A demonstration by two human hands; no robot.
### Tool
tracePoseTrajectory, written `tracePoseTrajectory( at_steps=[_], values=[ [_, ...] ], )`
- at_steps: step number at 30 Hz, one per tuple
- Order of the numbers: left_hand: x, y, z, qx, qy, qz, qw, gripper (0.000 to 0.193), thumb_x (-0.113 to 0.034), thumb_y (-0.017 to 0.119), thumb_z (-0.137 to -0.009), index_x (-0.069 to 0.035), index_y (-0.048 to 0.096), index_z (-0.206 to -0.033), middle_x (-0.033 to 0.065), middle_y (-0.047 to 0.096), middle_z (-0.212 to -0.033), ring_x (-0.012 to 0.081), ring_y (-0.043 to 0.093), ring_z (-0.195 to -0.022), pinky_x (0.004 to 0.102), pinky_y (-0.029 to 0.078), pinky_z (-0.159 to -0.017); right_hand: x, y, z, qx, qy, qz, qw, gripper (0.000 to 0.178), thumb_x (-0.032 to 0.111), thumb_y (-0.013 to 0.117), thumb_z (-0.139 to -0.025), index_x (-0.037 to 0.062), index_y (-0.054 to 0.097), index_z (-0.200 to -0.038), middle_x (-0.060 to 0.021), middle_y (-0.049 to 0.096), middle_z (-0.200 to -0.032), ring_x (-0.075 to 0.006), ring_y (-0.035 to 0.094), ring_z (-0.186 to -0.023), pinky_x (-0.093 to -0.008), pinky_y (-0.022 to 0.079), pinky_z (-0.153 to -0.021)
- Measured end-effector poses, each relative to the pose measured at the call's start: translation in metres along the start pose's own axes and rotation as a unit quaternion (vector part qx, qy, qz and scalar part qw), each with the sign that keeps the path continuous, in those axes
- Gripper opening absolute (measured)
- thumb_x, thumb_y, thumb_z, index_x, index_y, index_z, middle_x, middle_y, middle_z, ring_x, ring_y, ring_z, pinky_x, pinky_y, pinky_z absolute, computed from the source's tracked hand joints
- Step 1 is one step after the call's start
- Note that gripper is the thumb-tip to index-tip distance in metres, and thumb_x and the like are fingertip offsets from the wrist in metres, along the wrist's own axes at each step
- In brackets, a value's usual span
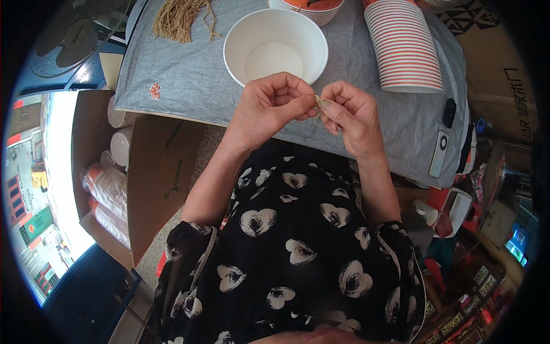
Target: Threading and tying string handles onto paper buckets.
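My left hand [279, 106] and my right hand [350, 114] meet above the table's near edge, fingertips almost touching. Between them is a short bit of thin tan string [317, 105], pinched by both; a loose strand hangs below the fingers. Most of the string is hidden by my fingers. Just beyond my left hand stands a large white paper bucket [232, 54], its mouth facing up and its inside bare. A bundle of tan strings [179, 22] lies at the far left of the table.
A long stack of orange-rimmed paper buckets [405, 49] lies at the right; another stack [321, 16] stands behind the white bucket. A white remote-like device [439, 153] and a black object [450, 113] sit at the right edge. An open cardboard box [154, 178] holds wrapped cups at left.
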State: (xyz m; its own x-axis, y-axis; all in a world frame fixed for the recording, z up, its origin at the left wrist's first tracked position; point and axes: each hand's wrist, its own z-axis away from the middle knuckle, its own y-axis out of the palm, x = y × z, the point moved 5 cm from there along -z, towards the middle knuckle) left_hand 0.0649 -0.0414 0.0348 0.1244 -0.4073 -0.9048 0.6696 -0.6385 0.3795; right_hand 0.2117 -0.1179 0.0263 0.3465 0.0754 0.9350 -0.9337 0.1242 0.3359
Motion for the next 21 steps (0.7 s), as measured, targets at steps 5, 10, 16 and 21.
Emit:
tracePoseTrajectory(
  at_steps=[5, 10, 16, 21],
  values=[
    [0.001, 0.0, 0.001, 0.001, 0.02, -0.006, 1.0, 0.009, -0.002, 0.067, -0.093, 0.004, 0.065, -0.101, 0.0076, 0.071, -0.093, 0.013, 0.071, -0.087, 0.0245, 0.059, -0.078, 0.001, -0.001, 0.001, -0.001, -0.006, 0.048, 0.999, 0.009, 0.01, 0.065, -0.095, 0.0012, 0.063, -0.097, -0.0015, 0.063, -0.075, -0.0018, 0.052, -0.06, -0.0164, 0.04, -0.051],
    [0.001, 0.002, 0.004, 0.002, 0.027, -0.012, 1.0, 0.012, -0.003, 0.067, -0.094, 0.004, 0.065, -0.103, 0.007, 0.071, -0.093, 0.0127, 0.071, -0.086, 0.0232, 0.059, -0.076, 0.008, 0.004, 0.004, -0.001, -0.042, 0.095, 0.995, 0.01, 0.01, 0.066, -0.095, 0.0003, 0.063, -0.097, -0.0012, 0.064, -0.077, -0.0013, 0.055, -0.065, -0.0154, 0.041, -0.053],
    [0.0, 0.003, 0.009, 0.009, 0.04, -0.021, 0.999, 0.009, -0.002, 0.067, -0.094, 0.004, 0.065, -0.101, 0.0056, 0.071, -0.091, 0.0122, 0.071, -0.085, 0.0226, 0.059, -0.074, 0.008, 0.002, 0.004, -0.015, -0.005, 0.042, 0.999, 0.012, 0.01, 0.065, -0.096, -0.0006, 0.062, -0.101, -0.0016, 0.064, -0.078, -0.0018, 0.055, -0.066, -0.0158, 0.041, -0.052],
    [-0.002, 0.005, 0.01, 0.002, 0.054, -0.051, 0.997, 0.008, -0.001, 0.067, -0.094, 0.003, 0.065, -0.1, 0.0051, 0.071, -0.09, 0.0117, 0.071, -0.084, 0.0223, 0.059, -0.073, 0.01, 0.005, 0.004, -0.002, -0.009, 0.079, 0.997, 0.013, 0.01, 0.065, -0.096, -0.0006, 0.062, -0.102, -0.0015, 0.064, -0.078, -0.0015, 0.055, -0.066, -0.0156, 0.04, -0.052]
  ],
)
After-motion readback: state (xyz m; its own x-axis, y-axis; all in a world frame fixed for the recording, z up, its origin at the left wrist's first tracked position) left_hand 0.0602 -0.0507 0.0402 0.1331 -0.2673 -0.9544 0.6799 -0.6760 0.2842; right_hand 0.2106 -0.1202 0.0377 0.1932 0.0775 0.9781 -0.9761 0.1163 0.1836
